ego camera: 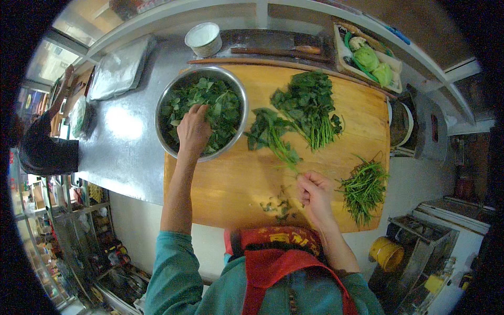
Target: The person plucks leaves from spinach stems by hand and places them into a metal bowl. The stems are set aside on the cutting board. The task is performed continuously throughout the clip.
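Note:
My left hand (193, 128) reaches into a stainless steel bowl (244, 100) of loose green leaves (222, 102). Its fingertips are down among the leaves, so any grip there is hidden. Over the front of the wooden cutting board (232, 189), my right hand (315, 193) has its fingers curled closed around a thin green stem. Just beyond it lies a small bunch of leafy greens (275, 136), stems towards me. A larger bunch of leafy greens (311, 102) rests behind that. To the right sits a pile of cut stems (364, 191), and leaf scraps (282, 208) lie near the front edge.
A wooden rod (256, 62) runs along the board's back edge. Behind it stand a white tub (203, 39) and a tray of vegetables (370, 59). Plastic bags (120, 67) lie on the steel counter (130, 153). Another person's dark-sleeved arm (43, 130) is at the far left.

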Available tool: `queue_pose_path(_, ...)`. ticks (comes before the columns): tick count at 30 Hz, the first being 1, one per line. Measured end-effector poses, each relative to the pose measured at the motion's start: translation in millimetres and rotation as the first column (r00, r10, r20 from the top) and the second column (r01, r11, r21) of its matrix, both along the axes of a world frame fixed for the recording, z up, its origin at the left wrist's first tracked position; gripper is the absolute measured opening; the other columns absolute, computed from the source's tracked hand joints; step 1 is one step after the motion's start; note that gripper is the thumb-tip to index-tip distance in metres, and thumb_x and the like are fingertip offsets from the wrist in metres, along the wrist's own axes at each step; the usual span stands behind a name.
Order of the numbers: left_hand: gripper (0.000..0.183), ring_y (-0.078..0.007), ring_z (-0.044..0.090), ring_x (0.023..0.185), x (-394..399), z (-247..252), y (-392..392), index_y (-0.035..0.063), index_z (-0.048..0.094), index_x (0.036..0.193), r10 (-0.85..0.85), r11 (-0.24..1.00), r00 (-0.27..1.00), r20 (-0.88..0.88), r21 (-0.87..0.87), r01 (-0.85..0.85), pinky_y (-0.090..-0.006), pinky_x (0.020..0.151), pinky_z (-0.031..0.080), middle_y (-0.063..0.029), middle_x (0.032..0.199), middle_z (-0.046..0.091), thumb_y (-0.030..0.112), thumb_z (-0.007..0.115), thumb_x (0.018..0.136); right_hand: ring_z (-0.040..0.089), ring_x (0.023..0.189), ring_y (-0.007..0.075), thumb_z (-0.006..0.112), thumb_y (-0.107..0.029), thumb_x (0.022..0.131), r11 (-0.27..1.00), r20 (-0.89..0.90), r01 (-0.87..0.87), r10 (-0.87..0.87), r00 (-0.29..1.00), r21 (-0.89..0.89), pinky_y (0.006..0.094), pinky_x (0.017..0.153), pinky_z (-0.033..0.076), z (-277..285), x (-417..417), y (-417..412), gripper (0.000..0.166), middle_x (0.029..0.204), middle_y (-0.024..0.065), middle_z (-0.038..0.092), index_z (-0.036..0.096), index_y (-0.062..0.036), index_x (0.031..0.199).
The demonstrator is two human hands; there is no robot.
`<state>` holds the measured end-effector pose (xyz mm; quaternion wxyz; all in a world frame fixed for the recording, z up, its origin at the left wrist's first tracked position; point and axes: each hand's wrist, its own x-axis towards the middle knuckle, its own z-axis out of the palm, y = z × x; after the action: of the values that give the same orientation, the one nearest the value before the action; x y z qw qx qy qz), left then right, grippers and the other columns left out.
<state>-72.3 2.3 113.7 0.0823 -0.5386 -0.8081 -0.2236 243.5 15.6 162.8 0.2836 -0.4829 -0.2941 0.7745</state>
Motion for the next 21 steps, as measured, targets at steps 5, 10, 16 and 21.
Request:
queue_pose_path(5,0.009,-0.0295,0.059,0.062,26.4,-11.1,-1.2,0.0078,0.061,0.076,0.117,0.992,0.993,0.019,-0.055,-0.116,-0.0391,0.054,0.047,-0.0097,0.076,0.059,0.016,0.057,0.076,0.038,0.048,0.0062,0.055,-0.008,0.082,0.985,0.04,0.171,-0.171,0.985,-0.011,0.0211,0.04,0.028,-18.4,24.3,5.9,0.005,0.06,-0.0017,0.045,0.052,-0.0045,0.08)
queue_pose_path(10,0.021,-0.0254,0.059,0.059,115.0,-25.6,-12.6,0.0054,0.064,0.075,-0.08,0.918,0.946,0.314,-0.347,0.193,-0.0361,0.054,0.047,-0.0114,0.067,0.06,0.025,0.059,0.08,0.054,0.074,0.0158,0.055,-0.01,0.081,0.806,0.373,0.329,-0.537,0.757,0.492,0.0292,0.061,0.044,-52.9,119.4,43.7,0.021,0.085,0.0094,0.056,0.053,-0.0001,0.1)
queue_pose_path(16,0.028,-0.0254,0.06,0.058,156.3,-124.2,10.8,-0.0001,0.064,0.082,0.198,0.946,0.564,0.802,-0.307,0.105,-0.0342,0.055,0.047,-0.0161,0.067,0.062,0.027,0.065,0.074,0.054,0.096,0.029,0.057,-0.011,0.08,0.91,0.975,-0.349,-0.216,0.059,0.223,0.04,0.083,0.042,-97.1,222.1,67.4,0.04,0.111,0.0175,0.053,0.047,0.0065,0.115)
queue_pose_path(21,0.023,-0.0172,0.06,0.057,161.3,-119.9,30.6,-0.0015,0.062,0.073,0.144,0.989,-0.107,0.984,-0.147,-0.013,-0.0311,0.052,0.046,-0.008,0.062,0.06,0.021,0.068,0.072,0.056,0.091,0.0296,0.057,-0.01,0.079,0.743,0.894,-0.507,-0.421,0.155,0.438,0.0368,0.082,0.043,-77.0,173.3,58.5,0.028,0.099,0.0198,0.058,0.056,0.0055,0.102)
